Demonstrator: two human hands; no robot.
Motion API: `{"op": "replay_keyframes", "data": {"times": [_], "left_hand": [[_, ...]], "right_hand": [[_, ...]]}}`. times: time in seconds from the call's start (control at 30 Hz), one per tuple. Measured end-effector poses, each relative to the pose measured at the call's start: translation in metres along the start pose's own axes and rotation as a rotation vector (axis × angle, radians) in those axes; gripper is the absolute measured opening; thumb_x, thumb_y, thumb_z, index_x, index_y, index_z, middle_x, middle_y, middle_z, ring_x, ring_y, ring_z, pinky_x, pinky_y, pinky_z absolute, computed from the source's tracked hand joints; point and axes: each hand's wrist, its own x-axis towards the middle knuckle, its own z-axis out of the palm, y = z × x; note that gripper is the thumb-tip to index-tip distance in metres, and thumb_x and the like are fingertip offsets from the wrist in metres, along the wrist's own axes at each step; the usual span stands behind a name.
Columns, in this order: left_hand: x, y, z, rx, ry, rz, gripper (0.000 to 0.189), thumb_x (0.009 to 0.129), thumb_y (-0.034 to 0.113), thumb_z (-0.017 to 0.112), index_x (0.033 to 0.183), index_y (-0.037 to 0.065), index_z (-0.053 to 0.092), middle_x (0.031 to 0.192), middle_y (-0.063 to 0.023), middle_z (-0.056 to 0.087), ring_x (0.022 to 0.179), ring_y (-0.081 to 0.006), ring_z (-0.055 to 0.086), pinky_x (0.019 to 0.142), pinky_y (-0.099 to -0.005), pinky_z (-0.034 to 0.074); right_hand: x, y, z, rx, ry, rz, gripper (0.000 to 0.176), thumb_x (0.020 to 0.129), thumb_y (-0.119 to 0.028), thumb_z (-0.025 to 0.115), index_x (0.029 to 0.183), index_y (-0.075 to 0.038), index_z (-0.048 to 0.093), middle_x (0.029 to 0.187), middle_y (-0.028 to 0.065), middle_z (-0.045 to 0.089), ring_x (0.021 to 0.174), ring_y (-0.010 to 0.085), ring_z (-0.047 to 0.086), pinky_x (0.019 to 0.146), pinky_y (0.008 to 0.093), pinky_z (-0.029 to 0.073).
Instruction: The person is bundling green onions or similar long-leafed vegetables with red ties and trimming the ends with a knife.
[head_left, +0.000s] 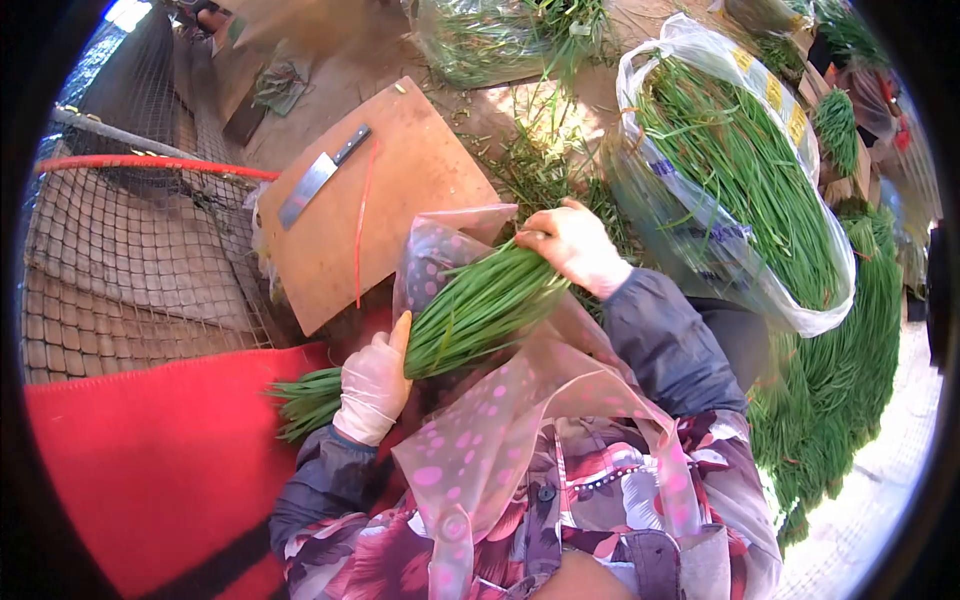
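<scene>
Head view: 1 bundle of green stalks lies slantwise just below the near edge of the wooden board. The gloved left hand grips its lower end. The right hand closes its fingers around the upper end. 1 cleaver lies by the board's far-left edge.

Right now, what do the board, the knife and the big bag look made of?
The board looks like bare wood or plywood: matt brown, scuffed. The knife has a dull grey blade, probably steel; what its dark handle is made of is unclear. The bag seems thin clear plastic: glossy, wrinkled, greens showing through.
</scene>
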Motion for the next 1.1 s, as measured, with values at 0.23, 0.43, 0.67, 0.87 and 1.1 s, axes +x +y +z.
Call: {"op": "replay_keyframes", "data": {"times": [0.23, 0.43, 0.67, 0.87, 1.1], "left_hand": [[0.007, -0.001, -0.007, -0.031, -0.013, -0.020, 0.078, 0.071, 0.007, 0.062, 0.142, 0.005, 0.032, 0.082, -0.0148, 0.055, 0.058, -0.0305, 0.059, 0.050, -0.0413, 0.047], [0.008, -0.010, -0.003, -0.212, -0.096, -0.126, 0.075, 0.075, 0.025, 0.070, 0.139, 0.006, 0.034, 0.093, -0.0216, 0.063, 0.075, -0.0368, 0.064, 0.061, -0.0432, 0.052], [0.015, -0.011, -0.004, -0.319, -0.208, -0.210, 0.070, 0.077, 0.029, 0.067, 0.138, 0.009, 0.037, 0.092, -0.0211, 0.065, 0.076, -0.0387, 0.064, 0.065, -0.0460, 0.051], [0.016, -0.004, -0.002, -0.284, -0.140, -0.193, 0.065, 0.078, 0.027, 0.066, 0.135, 0.009, 0.040, 0.089, -0.0227, 0.064, 0.076, -0.0389, 0.064, 0.064, -0.0468, 0.050], [0.014, -0.029, 0.029, -0.544, -0.263, -0.199, 0.059, 0.074, 0.020, 0.072, 0.123, 0.002, 0.045, 0.097, -0.0169, 0.066, 0.090, -0.0305, 0.065, 0.076, -0.0358, 0.052]], "right_hand": [[-0.040, -0.030, -0.078, 0.577, 0.225, 0.008, 0.021, 0.090, -0.017, 0.059, 0.092, 0.003, 0.065, 0.083, 0.0103, 0.068, 0.063, 0.0102, 0.058, 0.065, 0.0233, 0.047], [-0.072, 0.017, -0.186, 1.167, 0.596, -0.473, 0.023, 0.090, -0.027, 0.063, 0.096, -0.004, 0.060, 0.075, 0.0001, 0.055, 0.079, 0.0133, 0.055, 0.072, 0.0303, 0.049], [-0.054, 0.082, -0.112, -0.745, 0.113, 0.354, 0.054, 0.080, -0.030, 0.070, 0.130, -0.015, 0.055, 0.103, 0.0105, 0.069, 0.090, 0.0232, 0.067, 0.083, 0.0321, 0.050], [0.012, 0.041, -0.026, -0.300, 0.272, -0.078, 0.050, 0.079, -0.039, 0.069, 0.122, -0.013, 0.061, 0.104, 0.0139, 0.068, 0.097, 0.0278, 0.065, 0.090, 0.0342, 0.047], [0.044, 0.130, -0.050, -0.168, 0.378, 0.366, 0.028, 0.088, -0.032, 0.055, 0.099, -0.010, 0.069, 0.087, 0.0110, 0.070, 0.082, 0.0220, 0.069, 0.073, 0.0359, 0.051]]}}
